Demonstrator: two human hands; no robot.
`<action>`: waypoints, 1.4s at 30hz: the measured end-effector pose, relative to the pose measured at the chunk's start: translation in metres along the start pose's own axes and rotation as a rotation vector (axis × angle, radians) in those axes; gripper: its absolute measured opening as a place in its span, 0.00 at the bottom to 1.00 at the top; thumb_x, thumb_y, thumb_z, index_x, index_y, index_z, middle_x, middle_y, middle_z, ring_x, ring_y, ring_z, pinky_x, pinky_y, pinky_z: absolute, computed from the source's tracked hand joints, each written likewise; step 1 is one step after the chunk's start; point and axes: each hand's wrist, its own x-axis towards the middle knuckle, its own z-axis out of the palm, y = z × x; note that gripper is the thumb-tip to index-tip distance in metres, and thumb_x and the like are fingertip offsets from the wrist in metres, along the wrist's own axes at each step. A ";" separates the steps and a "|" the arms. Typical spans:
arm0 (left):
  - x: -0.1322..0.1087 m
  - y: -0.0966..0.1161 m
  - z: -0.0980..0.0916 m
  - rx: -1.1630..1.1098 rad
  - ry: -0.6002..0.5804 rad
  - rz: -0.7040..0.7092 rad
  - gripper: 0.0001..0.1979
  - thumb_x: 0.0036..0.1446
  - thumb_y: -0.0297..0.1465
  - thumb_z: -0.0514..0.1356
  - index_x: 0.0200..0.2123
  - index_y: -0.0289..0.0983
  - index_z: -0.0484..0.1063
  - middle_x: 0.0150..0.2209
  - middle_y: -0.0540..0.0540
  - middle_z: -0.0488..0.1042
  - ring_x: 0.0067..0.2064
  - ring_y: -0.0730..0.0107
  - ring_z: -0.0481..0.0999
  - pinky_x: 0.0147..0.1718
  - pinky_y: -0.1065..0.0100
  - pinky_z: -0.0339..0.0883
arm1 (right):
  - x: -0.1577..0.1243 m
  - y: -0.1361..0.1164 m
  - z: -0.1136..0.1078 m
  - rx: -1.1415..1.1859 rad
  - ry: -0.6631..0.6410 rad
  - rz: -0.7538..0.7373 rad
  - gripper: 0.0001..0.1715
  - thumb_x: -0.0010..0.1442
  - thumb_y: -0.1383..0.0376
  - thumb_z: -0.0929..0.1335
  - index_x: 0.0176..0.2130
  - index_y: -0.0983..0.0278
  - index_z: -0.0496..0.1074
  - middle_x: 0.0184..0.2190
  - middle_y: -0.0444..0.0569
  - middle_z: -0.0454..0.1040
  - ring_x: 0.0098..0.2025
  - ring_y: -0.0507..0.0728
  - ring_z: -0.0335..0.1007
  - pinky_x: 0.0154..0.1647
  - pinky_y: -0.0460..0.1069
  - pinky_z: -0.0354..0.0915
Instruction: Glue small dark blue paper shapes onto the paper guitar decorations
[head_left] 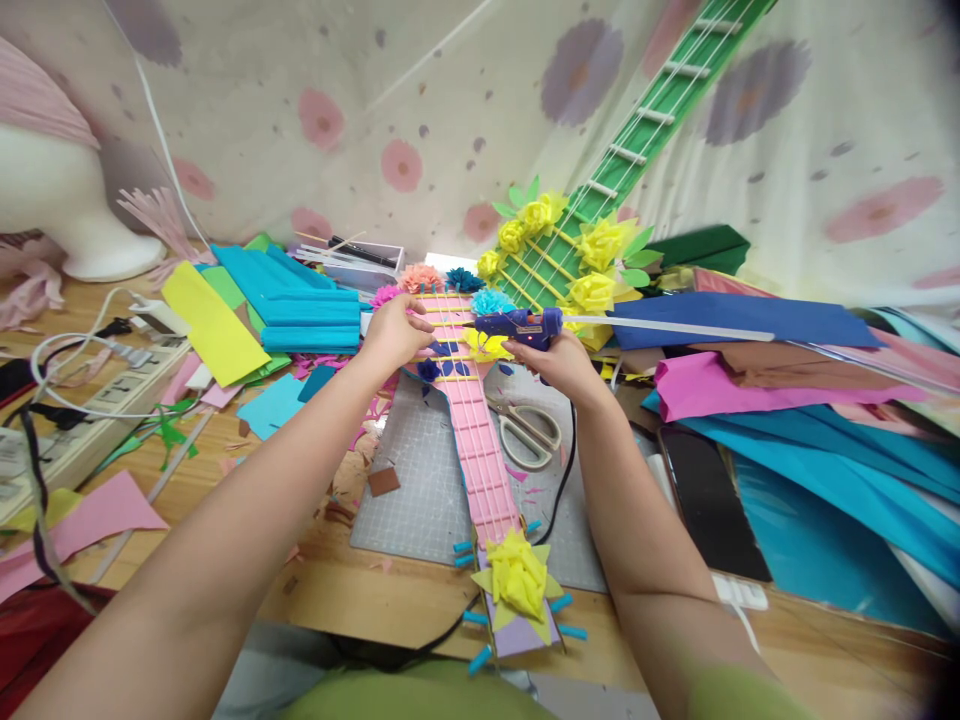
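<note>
A pink paper guitar lies on the grey cutting mat, its neck towards me and a yellow flower on its head. Coloured paper flowers ring its body. My right hand is wrapped round a blue glue gun, a long white glue stick jutting out of its back. The gun's tip points left, over the guitar's strings. My left hand rests at the left of the guitar body, fingers bent together by the tip; what they pinch is too small to make out.
Scissors lie on the mat right of the neck. A green paper guitar leans behind. Crepe paper and a phone lie right; a power strip, paper scraps and a white mannequin head are left.
</note>
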 end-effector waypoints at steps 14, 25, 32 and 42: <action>-0.050 -0.019 -0.030 -0.266 0.029 -0.007 0.27 0.30 0.23 0.68 0.38 0.37 0.65 0.30 0.51 0.76 0.35 0.66 0.79 0.44 0.59 0.72 | -0.006 -0.006 0.012 0.122 -0.294 -0.247 0.27 0.50 0.47 0.72 0.42 0.64 0.78 0.33 0.48 0.77 0.32 0.55 0.70 0.30 0.48 0.66; -0.062 -0.039 -0.031 -0.249 0.148 0.041 0.27 0.36 0.22 0.65 0.43 0.39 0.63 0.31 0.52 0.73 0.35 0.69 0.79 0.41 0.63 0.74 | -0.013 -0.015 0.025 0.057 -0.340 -0.344 0.22 0.55 0.51 0.71 0.45 0.60 0.77 0.45 0.47 0.79 0.49 0.61 0.74 0.54 0.55 0.67; -0.065 -0.043 -0.027 -0.256 0.226 0.094 0.29 0.39 0.20 0.65 0.45 0.41 0.63 0.39 0.49 0.73 0.38 0.69 0.80 0.43 0.63 0.75 | -0.014 -0.013 0.030 -0.006 -0.355 -0.358 0.23 0.56 0.51 0.70 0.48 0.60 0.76 0.49 0.47 0.78 0.52 0.61 0.72 0.57 0.56 0.65; -0.068 -0.040 -0.025 -0.233 0.277 0.075 0.32 0.38 0.17 0.65 0.47 0.41 0.62 0.36 0.52 0.70 0.32 0.74 0.77 0.37 0.68 0.75 | -0.015 -0.019 0.028 0.022 -0.301 -0.342 0.21 0.55 0.52 0.71 0.45 0.59 0.77 0.47 0.47 0.78 0.51 0.62 0.73 0.55 0.56 0.66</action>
